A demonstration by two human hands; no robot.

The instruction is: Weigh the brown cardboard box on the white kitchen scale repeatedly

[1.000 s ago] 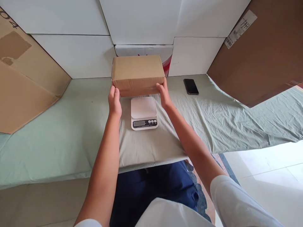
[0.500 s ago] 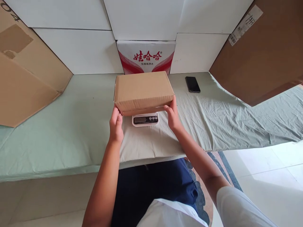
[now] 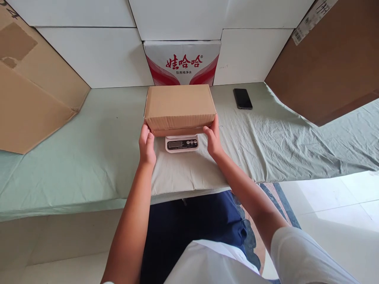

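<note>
A brown cardboard box (image 3: 181, 103) sits over a small white digital scale (image 3: 181, 144), hiding the scale's platform. Only the scale's front panel shows, with its display and several buttons. Whether the box rests fully on the platform cannot be seen. My left hand (image 3: 147, 146) grips the box's near left corner, thumb in front and fingers partly hidden at the side. At the near right corner, my right hand (image 3: 213, 138) holds the box the same way, with its thumb against the front face.
A black phone (image 3: 242, 98) lies right of the box on the green cloth (image 3: 103, 157). Behind stands a white and red carton (image 3: 182, 63) among white boxes. Large brown cardboard pieces flank the table, one at left (image 3: 38, 90) and one at right (image 3: 334, 71).
The box has turned slightly and now sits squarer above the scale, with both hands still on it. The whole view has shifted a little, so things appear higher.
</note>
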